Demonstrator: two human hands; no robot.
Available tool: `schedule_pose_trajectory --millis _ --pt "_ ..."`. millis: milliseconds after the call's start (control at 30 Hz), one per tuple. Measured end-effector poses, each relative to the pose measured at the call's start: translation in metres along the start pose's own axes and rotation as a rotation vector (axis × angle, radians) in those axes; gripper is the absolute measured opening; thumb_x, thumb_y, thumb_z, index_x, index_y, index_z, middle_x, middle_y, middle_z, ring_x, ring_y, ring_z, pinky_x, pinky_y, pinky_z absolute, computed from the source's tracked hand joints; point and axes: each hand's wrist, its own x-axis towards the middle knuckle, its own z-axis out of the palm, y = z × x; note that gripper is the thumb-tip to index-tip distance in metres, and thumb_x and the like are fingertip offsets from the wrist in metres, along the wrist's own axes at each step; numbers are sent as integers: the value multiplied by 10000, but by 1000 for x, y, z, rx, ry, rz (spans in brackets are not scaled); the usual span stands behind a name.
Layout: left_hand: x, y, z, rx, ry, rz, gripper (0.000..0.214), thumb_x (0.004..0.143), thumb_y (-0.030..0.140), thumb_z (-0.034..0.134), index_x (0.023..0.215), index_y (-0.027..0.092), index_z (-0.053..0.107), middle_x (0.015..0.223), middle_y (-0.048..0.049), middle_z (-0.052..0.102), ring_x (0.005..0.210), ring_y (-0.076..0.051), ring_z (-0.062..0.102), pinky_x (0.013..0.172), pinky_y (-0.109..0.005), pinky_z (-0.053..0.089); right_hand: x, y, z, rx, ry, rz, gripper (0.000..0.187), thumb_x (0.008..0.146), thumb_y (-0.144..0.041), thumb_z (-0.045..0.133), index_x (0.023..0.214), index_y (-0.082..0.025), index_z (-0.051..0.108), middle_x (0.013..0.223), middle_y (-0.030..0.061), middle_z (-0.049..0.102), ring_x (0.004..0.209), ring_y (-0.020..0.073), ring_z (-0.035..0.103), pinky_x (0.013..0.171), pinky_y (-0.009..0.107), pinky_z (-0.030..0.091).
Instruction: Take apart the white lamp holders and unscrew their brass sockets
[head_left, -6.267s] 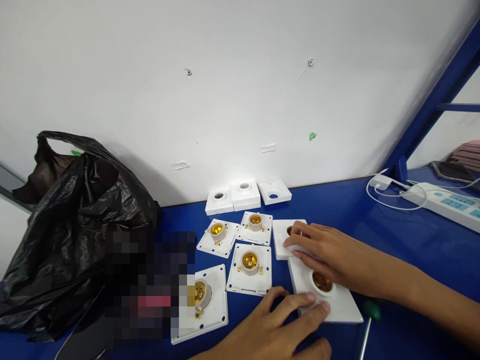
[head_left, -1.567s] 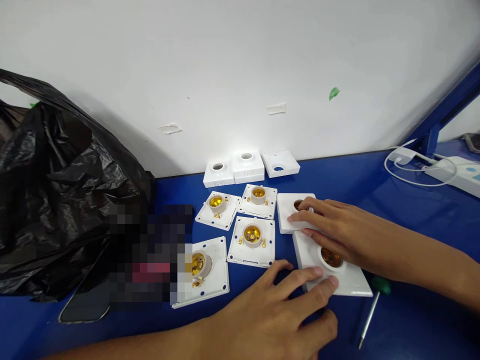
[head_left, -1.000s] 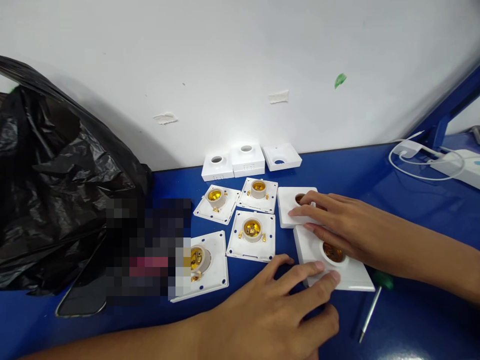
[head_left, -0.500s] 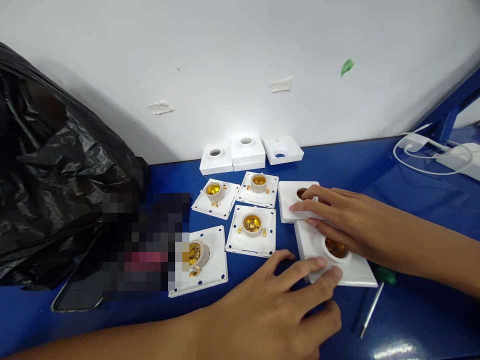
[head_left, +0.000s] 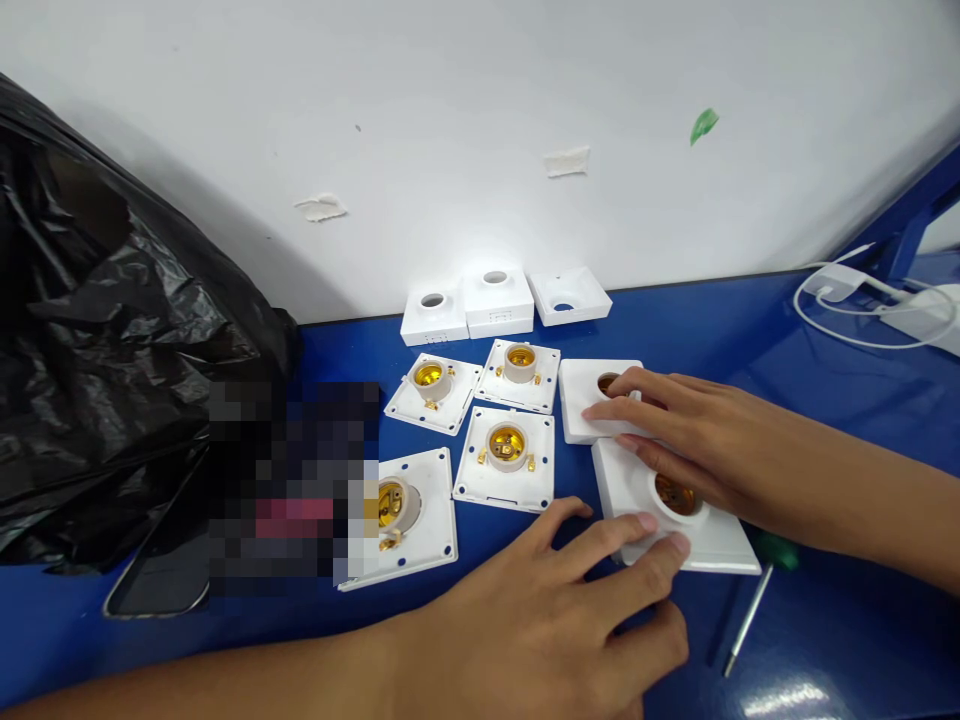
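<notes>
My right hand [head_left: 675,430] lies flat, fingers stretched, across two white square lamp-holder plates: the far one [head_left: 581,385] and the near one [head_left: 720,540], whose brass socket shows under my palm. My left hand [head_left: 555,620] reaches in from the bottom. Its spread fingertips touch the near plate's front left edge. Several more plates with brass sockets facing up lie to the left [head_left: 504,460], [head_left: 431,385], [head_left: 520,372], [head_left: 416,520].
Three white square covers [head_left: 497,300] stand against the wall. A green-handled screwdriver [head_left: 750,610] lies right of the near plate. A black plastic bag [head_left: 112,330] fills the left, with a phone [head_left: 161,580] beside it. A power strip [head_left: 930,320] with white cable sits far right.
The view has tilted and drifted slightly, so everything sits higher and more to the right in the picture. Both hands stay on the same plates.
</notes>
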Motion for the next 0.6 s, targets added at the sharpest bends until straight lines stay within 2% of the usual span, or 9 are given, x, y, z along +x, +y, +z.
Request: schedule_pose_trajectory --millis 200,600 --pt "0 -1 1 -4 -9 2 257 1106 314 545 1285 196 686 1624 -92 516 1500 -274 431 1126 -463 483 1 1 0 -34 -20 -18 393 1020 -159 520 1377 -254 656 1466 107 684 1389 350 629 1137 545 553" --pt "0 1 -1 -20 4 -7 254 1115 282 515 1265 189 698 1605 -95 536 1482 -271 451 1115 -461 484 -3 7 4 -20 4 -5 386 1017 -162 568 1375 -267 667 1533 94 634 1413 348 612 1120 508 564"
